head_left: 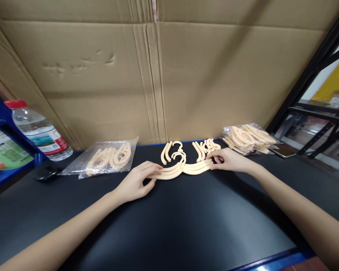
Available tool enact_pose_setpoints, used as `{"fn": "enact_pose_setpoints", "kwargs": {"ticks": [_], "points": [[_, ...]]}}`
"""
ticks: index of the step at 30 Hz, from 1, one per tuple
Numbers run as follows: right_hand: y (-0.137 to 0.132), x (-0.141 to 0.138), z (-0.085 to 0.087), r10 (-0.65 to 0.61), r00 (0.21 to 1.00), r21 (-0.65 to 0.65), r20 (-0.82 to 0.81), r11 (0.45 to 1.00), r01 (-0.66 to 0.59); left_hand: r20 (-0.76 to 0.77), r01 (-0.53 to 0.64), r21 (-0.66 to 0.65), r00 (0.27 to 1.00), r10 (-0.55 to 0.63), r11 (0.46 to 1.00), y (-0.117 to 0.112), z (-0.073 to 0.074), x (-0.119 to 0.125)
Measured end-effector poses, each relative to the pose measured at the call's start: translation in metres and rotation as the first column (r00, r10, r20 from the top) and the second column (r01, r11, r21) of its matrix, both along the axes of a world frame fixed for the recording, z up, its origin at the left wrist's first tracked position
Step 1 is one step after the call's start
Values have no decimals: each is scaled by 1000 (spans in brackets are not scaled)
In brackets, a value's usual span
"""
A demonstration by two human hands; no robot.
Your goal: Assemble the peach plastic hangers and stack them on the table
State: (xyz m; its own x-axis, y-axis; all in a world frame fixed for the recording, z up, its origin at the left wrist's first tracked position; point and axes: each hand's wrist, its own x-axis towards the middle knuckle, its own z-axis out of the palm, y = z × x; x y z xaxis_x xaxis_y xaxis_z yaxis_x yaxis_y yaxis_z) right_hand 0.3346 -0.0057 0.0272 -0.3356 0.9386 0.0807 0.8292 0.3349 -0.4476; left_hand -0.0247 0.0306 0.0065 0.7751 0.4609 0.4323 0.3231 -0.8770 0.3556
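Observation:
Several cream plastic clothes hangers (196, 169) lie nested together on the black table, their hooks pointing away from me. My left hand (138, 181) is closed around their left end, fingers over the top and thumb at the near side. At the right end, my right hand (228, 160) pinches the tips between thumb and fingers. Just behind the hangers are loose curved hanger arms (167, 153) and a loose hook (177, 144). More loose arms (198, 152) and a cluster of small hooks (211, 144) lie close to my right hand.
A clear bag of hanger parts (110, 158) lies at left, another filled bag (247, 138) at right beside a phone (284, 151). A red-capped water bottle (42, 131) and a black object (45, 174) are far left. Cardboard (214, 75) walls off the back.

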Motion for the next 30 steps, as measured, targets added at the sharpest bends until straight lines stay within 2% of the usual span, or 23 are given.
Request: {"fn": "enact_pose_setpoints", "kwargs": {"ticks": [6, 11, 21, 25, 30], "points": [[-2, 0, 3, 22, 999, 2, 31, 1000, -23, 0, 2, -8, 1000, -2, 1000, 0, -1, 0], [-1, 1, 2, 40, 999, -17, 33, 999, -40, 1, -41, -11, 999, 41, 999, -2, 0, -1], [-5, -1, 7, 2, 997, -26, 73, 1000, -1, 12, -65, 5, 998, 65, 998, -3, 2, 0], [-4, 0, 6, -12, 998, 24, 69, 1000, 10, 35, -86, 10, 996, 86, 996, -3, 1, 0], [-1, 1, -2, -123, 992, 153, 19, 981, 119, 137, -167, 73, 978, 156, 983, -2, 0, -1]]}}
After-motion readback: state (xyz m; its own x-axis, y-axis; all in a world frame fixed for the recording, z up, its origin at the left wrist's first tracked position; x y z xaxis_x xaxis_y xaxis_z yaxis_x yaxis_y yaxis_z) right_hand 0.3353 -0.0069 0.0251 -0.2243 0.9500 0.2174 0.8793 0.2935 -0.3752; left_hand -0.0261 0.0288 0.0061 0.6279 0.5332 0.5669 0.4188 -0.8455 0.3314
